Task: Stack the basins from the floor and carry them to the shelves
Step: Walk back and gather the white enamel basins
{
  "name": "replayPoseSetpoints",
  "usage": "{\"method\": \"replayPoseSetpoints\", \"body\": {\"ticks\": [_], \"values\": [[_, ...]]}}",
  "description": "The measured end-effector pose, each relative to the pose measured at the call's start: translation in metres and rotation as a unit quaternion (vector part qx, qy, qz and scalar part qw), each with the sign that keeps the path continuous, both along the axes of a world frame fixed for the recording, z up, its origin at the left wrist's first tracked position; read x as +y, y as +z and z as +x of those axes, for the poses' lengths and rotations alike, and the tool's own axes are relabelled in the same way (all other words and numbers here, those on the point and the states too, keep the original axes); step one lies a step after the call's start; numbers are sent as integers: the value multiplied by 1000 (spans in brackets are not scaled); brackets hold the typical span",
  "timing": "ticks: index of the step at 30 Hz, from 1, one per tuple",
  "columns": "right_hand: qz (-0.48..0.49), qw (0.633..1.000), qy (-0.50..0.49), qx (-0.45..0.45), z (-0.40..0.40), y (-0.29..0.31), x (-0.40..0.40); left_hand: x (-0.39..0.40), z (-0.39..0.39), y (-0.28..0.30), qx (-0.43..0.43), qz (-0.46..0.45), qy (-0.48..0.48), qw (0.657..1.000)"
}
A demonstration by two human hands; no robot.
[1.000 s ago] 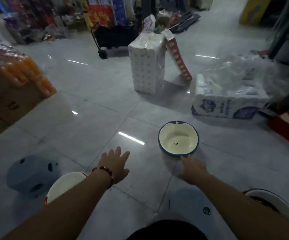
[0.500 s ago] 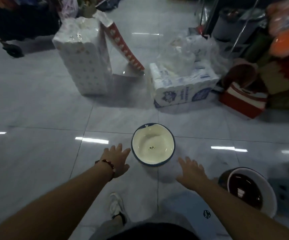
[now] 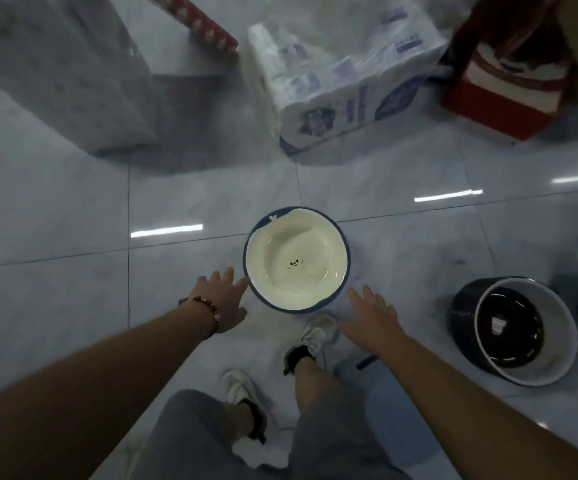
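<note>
It is dim around me; ceiling lights streak glare across the glossy floor (image 3: 55, 209), and the wide-angle edges smear and bend.

Glossy tiled floor (image 3: 73, 209) — smooth, shiny cream basin (image 3: 296, 259).

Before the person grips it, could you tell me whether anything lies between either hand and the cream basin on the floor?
Nothing visible does. The left hand and right hand are open on either side of the cream basin, with only bare floor between. A white shoe sits just below its rim, near the right hand.
</note>
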State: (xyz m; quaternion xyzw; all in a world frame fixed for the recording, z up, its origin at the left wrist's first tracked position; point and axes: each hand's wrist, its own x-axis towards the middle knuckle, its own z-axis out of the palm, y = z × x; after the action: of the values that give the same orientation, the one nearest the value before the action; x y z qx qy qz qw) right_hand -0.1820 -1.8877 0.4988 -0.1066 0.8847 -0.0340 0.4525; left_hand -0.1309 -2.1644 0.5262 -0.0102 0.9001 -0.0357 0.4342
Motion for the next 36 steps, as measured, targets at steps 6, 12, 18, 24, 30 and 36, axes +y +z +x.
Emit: {"method": "replayPoseSetpoints", "body": {"ticks": [6,12,18,24,30,36], "values": [[-18,997,-59,-39,-56,-133,-7,-20,-65,-138,-22,19,47,998],[-70,954,-278,-90,-91,-285,-4,-47,-104,-294,-30,63,145,987],[-56,737,-659,-138,-97,-422,4,-76,-104,-447,-28,150,623,767],[-194,546,-802,-144,-73,-471,-12,-65,-75,-514,-38,279,793,540],[-243,525,-796,-177,-99,-423,-9,-77,-99,-461,-60,335,773,535],[-225,479,-829,-182,-122,-245,-19,-75,-153,-282,-53,324,738,590]]}}
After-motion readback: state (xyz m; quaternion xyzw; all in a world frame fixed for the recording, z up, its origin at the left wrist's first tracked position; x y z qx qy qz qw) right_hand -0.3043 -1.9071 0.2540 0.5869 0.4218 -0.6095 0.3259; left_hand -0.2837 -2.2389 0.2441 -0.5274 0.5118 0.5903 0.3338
